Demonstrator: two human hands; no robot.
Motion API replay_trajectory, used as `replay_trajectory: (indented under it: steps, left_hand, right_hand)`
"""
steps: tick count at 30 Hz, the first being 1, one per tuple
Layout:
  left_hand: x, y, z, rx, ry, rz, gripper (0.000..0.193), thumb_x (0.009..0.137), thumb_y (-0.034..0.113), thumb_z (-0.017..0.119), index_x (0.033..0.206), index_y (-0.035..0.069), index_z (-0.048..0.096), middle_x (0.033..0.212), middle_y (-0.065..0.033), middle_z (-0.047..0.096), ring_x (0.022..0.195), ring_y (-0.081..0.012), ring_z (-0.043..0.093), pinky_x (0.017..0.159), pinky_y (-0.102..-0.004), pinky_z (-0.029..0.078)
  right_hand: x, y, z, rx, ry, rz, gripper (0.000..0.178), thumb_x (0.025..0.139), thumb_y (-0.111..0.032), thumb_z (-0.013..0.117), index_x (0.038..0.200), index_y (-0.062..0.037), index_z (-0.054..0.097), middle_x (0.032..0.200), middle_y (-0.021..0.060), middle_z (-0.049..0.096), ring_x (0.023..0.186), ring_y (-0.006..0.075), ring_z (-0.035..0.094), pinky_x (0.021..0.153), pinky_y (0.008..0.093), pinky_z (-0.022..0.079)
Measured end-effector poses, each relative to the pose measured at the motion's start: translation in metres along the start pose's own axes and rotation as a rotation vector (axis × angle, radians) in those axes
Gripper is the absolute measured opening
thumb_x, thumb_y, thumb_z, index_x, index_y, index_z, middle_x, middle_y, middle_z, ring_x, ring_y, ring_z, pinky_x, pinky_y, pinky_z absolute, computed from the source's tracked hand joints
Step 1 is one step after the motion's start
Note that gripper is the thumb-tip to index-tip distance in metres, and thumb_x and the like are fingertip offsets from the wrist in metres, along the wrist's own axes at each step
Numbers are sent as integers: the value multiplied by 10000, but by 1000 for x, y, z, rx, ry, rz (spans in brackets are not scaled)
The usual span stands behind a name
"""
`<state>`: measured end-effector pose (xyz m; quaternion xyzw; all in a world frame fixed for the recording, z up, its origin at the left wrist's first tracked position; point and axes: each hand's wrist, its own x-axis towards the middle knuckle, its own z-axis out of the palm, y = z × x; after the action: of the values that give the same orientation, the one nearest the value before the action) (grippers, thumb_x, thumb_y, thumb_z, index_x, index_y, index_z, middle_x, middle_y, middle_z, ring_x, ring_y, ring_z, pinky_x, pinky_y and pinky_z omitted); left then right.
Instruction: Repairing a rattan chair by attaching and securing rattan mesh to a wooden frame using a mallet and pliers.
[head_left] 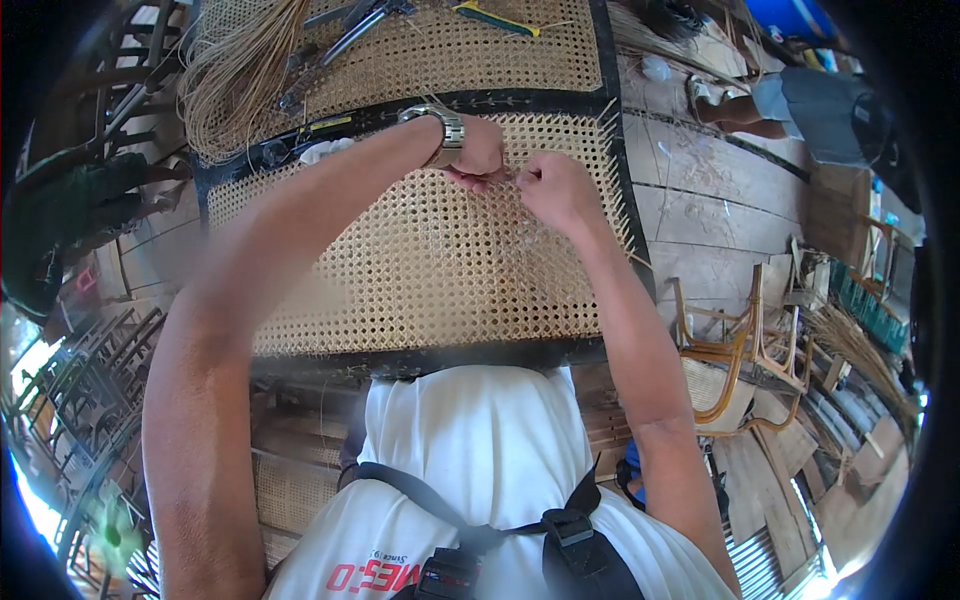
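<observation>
The cane panel [430, 270] lies right before the person in a black frame [320, 366]; its crisp, holed weave already spans it, though stiff, pale strand ends [640, 262] jut untrimmed along the right edge. Over its far part the left hand [480, 148] and right hand [558, 190] nearly meet, fingers curled; whether they pinch a strand I can't tell. Beyond, another woven panel [440, 70] carries a stringy bundle [245, 70] and a steel tool [355, 35]. Rightward is a plank floor [690, 210].

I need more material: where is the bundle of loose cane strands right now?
In the head view's upper left, the cane bundle lies mostly on the far woven cane panel, left of the silver-shafted tool.
</observation>
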<state>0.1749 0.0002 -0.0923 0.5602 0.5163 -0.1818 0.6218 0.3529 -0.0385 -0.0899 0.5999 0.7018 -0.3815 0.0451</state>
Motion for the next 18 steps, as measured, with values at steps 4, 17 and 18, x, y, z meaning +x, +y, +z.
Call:
replay_trajectory:
  steps: [4, 17, 18]
  left_hand:
    - [-4, 15, 3, 193, 42, -44, 306, 950, 218, 611, 751, -3, 683, 628, -71, 678, 480, -156, 617, 435, -301, 474]
    - [9, 79, 7, 843, 165, 37, 289, 835, 195, 694, 1105, 101, 737, 998, -120, 737, 859, -267, 707, 748, -460, 587]
    - [10, 77, 5, 852, 157, 45, 289, 835, 195, 694, 1105, 101, 737, 998, -120, 737, 859, -267, 707, 748, -460, 587]
  right_hand:
    - [-6, 10, 2, 143, 38, 34, 210, 855, -240, 658, 891, -43, 720, 863, 188, 712, 848, 342, 697, 759, 415, 532]
    - [7, 33, 7, 124, 97, -72, 351, 783, -359, 741, 793, -11, 702, 762, 188, 698, 751, 303, 702, 697, 392, 534]
    - [7, 37, 4, 139, 45, -36, 344, 793, -357, 745, 794, -15, 704, 764, 189, 698, 749, 302, 702, 695, 393, 534]
